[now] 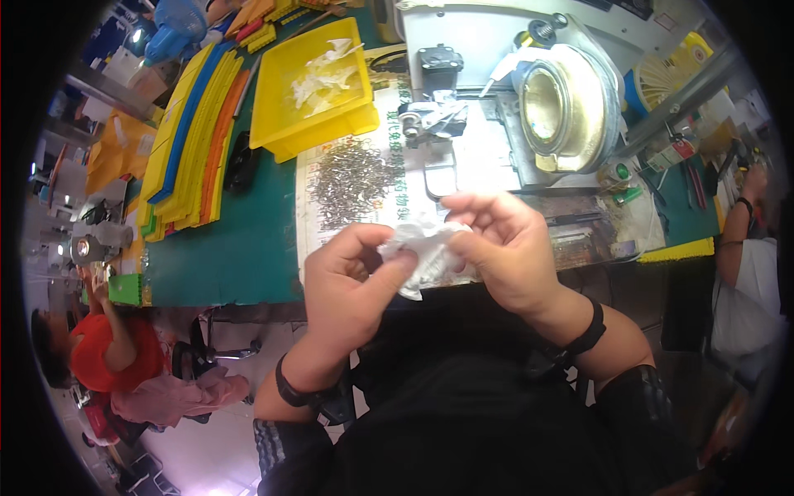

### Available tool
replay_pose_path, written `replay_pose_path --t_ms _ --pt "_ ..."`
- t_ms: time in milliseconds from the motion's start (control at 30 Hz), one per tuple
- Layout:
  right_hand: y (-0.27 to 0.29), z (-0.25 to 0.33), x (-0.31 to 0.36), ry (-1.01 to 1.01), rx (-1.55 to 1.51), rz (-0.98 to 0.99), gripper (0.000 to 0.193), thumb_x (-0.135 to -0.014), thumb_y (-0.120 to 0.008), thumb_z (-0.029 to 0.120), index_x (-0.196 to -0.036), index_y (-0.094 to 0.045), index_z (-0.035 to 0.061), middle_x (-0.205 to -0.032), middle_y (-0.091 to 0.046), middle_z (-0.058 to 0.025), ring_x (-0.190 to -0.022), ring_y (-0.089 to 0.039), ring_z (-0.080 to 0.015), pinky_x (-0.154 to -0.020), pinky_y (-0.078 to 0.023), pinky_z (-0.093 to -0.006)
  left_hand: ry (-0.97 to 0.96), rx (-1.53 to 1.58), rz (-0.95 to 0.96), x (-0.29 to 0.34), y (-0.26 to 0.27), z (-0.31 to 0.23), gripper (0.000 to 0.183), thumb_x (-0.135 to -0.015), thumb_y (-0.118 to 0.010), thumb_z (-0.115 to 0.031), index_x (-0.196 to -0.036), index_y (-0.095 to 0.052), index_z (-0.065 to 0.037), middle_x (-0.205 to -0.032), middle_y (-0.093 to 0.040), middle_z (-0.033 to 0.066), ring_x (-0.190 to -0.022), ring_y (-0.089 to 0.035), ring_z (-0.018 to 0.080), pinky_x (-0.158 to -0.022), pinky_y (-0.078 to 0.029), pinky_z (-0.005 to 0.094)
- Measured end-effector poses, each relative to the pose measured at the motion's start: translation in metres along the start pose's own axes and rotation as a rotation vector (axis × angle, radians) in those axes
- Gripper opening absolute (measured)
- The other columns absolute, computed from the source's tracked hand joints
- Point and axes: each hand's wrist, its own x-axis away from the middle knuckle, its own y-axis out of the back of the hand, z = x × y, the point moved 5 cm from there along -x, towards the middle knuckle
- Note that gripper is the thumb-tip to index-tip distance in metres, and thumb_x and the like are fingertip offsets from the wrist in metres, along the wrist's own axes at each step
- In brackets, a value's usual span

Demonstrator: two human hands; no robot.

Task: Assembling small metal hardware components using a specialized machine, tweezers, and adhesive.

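Observation:
Between my two hands is a crumpled piece of white tissue paper (428,250), held up in front of my body near the table's front edge. My left hand (347,281) pinches its left side between thumb and fingers. My right hand (509,252) grips the right side with thumb and forefinger, its other fingers loosely curled. Whether anything lies inside the folds is hidden. Just beyond my left hand, a pile of small metal parts (351,182) is spread on a printed white sheet (313,236).
A yellow bin (318,136) with white crumpled paper stands behind the pile. Stacked yellow, blue and orange strips (186,140) lie to the left on the green table mat (240,269). A machine with a round brass-coloured part (550,107) stands at the back right. Other people sit at both sides.

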Motion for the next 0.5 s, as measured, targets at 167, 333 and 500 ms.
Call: replay_pose_path --t_ms 167,333,500 --pt "-0.001 -0.013 0.013 -0.218 -0.547 0.049 0.035 -0.094 -0.07 0.011 -0.125 -0.061 -0.004 -0.112 -0.068 -0.0093 -0.101 -0.065 -0.0147 -0.086 -0.054 -0.0287 -0.028 0.266 -0.065 -0.005 -0.015 -0.008 0.021 -0.092 -0.067 0.003 -0.112 -0.061 0.008 -0.098 -0.071 0.0107 -0.084 -0.065 0.0083 -0.073 -0.051 0.0216" --pt "0.025 0.003 0.02 -0.123 -0.38 -0.089 0.028 -0.094 -0.066 0.005 -0.121 -0.061 -0.0029 -0.111 -0.068 -0.0089 -0.096 -0.066 -0.0132 -0.082 -0.054 -0.0284 -0.566 -0.005 -0.141 0.002 -0.01 -0.052 0.038 -0.088 -0.074 -0.009 -0.12 -0.061 0.006 -0.119 -0.066 0.02 -0.104 -0.067 0.0237 -0.092 -0.052 0.0317" --pt "0.034 0.036 0.035 -0.022 -0.323 -0.02 0.022 -0.089 -0.067 -0.001 -0.109 -0.057 -0.0018 -0.105 -0.068 -0.0094 -0.092 -0.064 -0.0121 -0.084 -0.05 -0.0292 -1.275 0.296 -0.191 0.072 0.043 -0.136 0.058 -0.086 -0.073 -0.051 -0.124 -0.066 -0.008 -0.118 -0.072 0.0085 -0.103 -0.067 0.0172 -0.096 -0.049 0.0304"
